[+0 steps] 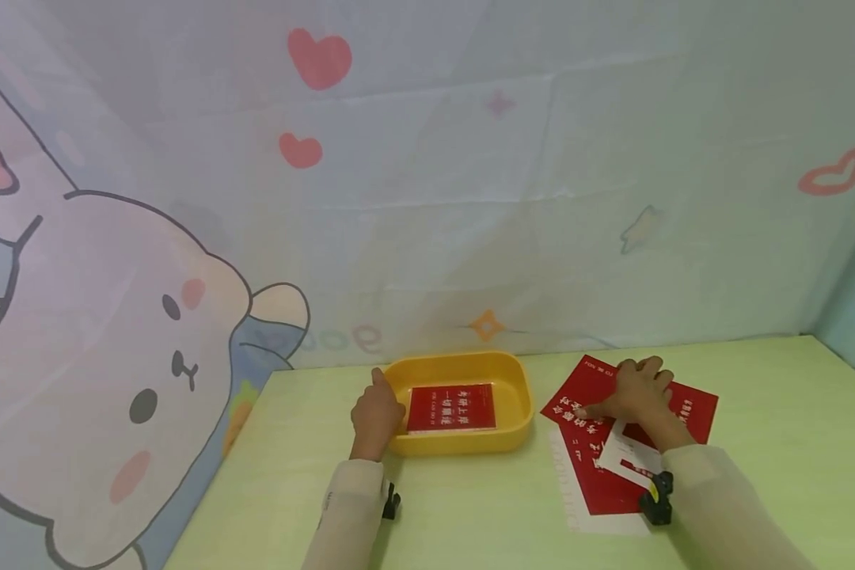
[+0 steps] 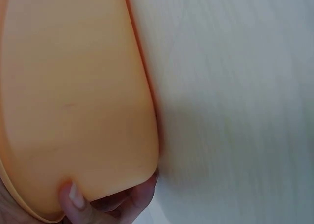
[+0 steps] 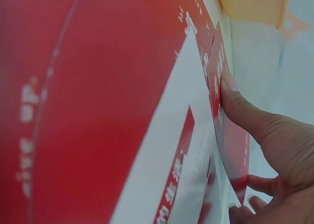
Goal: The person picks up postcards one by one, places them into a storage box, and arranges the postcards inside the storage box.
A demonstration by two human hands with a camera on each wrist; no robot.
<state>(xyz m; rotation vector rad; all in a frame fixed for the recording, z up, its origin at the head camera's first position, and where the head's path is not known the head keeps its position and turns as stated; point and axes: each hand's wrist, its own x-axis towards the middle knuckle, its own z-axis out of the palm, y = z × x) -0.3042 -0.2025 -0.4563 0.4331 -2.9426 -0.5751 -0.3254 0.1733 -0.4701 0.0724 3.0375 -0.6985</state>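
Observation:
A yellow tray point(image 1: 513, 396) stands on the green table with one red card point(image 1: 451, 408) lying flat inside it. My left hand point(image 1: 376, 412) grips the tray's left end. In the left wrist view its fingers point(image 2: 73, 197) curl round the rim of the tray's outer wall point(image 2: 73, 96). To the right lies a loose pile of red cards point(image 1: 598, 475) with white print. My right hand point(image 1: 634, 389) rests on that pile. In the right wrist view its thumb point(image 3: 235, 106) and the fingers below pinch the raised edge of a top red card point(image 3: 216, 71).
The green table point(image 1: 470, 514) ends at a cartoon-printed cloth backdrop point(image 1: 427, 198) behind and at the left. Bare tabletop shows in front of the tray and at the far right point(image 1: 791, 412). A black wrist camera point(image 1: 657, 497) sits over the near corner of the pile.

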